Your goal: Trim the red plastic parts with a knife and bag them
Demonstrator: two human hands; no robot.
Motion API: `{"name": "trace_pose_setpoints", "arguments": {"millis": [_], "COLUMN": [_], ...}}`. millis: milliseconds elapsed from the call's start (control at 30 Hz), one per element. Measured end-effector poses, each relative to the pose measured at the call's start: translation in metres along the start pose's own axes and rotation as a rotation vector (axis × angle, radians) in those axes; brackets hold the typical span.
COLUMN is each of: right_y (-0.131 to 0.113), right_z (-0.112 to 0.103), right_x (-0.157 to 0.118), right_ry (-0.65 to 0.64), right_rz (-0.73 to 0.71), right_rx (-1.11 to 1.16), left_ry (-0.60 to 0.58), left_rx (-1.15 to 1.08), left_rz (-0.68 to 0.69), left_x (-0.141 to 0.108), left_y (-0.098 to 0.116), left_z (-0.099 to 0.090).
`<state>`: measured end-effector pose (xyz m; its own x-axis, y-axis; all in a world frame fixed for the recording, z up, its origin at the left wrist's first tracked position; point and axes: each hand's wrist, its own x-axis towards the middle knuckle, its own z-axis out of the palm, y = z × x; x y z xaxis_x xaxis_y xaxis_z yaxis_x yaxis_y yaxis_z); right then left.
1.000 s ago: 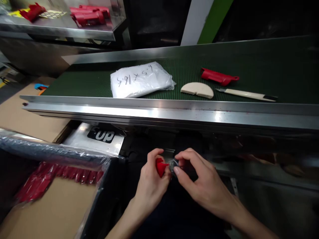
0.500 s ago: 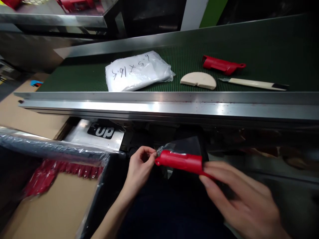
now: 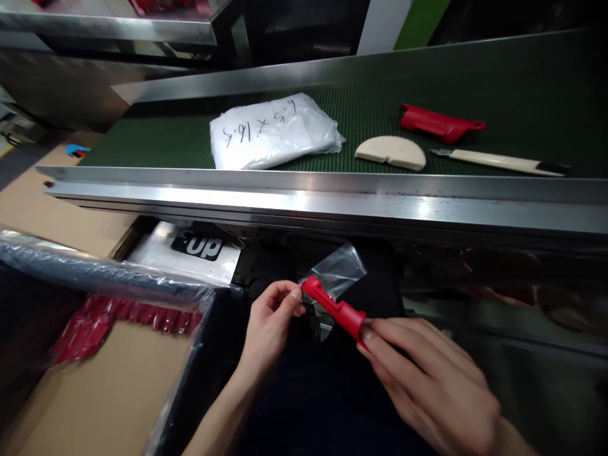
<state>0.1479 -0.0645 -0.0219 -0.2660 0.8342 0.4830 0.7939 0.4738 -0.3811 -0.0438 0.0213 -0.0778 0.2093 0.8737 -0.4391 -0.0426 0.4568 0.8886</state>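
Observation:
Between my fingers and thumb, my right hand [image 3: 427, 380] grips the lower end of a red plastic part [image 3: 339, 310], a tube-like piece with a cut-out side. It tilts up to the left, its far end close to the fingertips of my left hand [image 3: 273, 320]. My left thumb and forefinger pinch the edge of a small clear plastic bag [image 3: 344, 269], which spreads out behind the red part. Whether the part's tip is inside the bag's mouth I cannot tell.
On the green belt [image 3: 166, 133] lie a white packet of bags [image 3: 275, 133], a beige half-round block [image 3: 392, 152], another red part [image 3: 439, 123] and a knife [image 3: 503, 161]. A metal rail [image 3: 304, 196] edges it. At lower left, a lined carton [image 3: 109, 392] holds several bagged red parts [image 3: 156, 316].
My right hand has moved left and turned the red part from nearly level to steeply tilted. The clear bag now shows more plainly behind it. My left hand has barely moved.

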Motion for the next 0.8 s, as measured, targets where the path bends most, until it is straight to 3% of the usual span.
{"name": "trace_pose_setpoints", "arguments": {"millis": [267, 333, 400, 500, 567, 633, 700, 733, 800], "right_y": [0.013, 0.013, 0.010, 0.000, -0.009, -0.018, -0.023, -0.024, -0.017], "right_z": [0.003, 0.005, 0.010, 0.027, 0.042, 0.056, 0.065, 0.067, 0.065], "right_x": [-0.005, -0.002, 0.000, 0.002, 0.002, 0.000, -0.002, -0.003, -0.005], "right_ry": [-0.285, -0.286, -0.191, 0.077, 0.213, 0.280, 0.258, 0.238, 0.158], "right_rz": [-0.176, -0.162, -0.110, 0.099, 0.398, 0.737, 0.948, 0.966, 0.816], "right_rx": [-0.032, -0.066, -0.083, 0.006, 0.171, 0.440, 0.642, 0.639, 0.471], "left_ry": [-0.055, -0.046, -0.009, 0.055, 0.087, 0.119, 0.135, 0.132, 0.116], "left_rx": [0.110, 0.171, 0.210, 0.218, 0.205, 0.192, 0.185, 0.186, 0.204], "left_rz": [0.099, 0.142, 0.174, 0.208, 0.231, 0.265, 0.329, 0.372, 0.465], "left_x": [-0.004, -0.007, -0.012, -0.020, -0.026, -0.031, -0.034, -0.035, -0.036], "left_y": [-0.003, -0.008, -0.014, -0.024, -0.029, -0.032, -0.033, -0.033, -0.029], "left_z": [-0.001, -0.001, 0.000, 0.005, 0.010, 0.015, 0.018, 0.018, 0.015]}}
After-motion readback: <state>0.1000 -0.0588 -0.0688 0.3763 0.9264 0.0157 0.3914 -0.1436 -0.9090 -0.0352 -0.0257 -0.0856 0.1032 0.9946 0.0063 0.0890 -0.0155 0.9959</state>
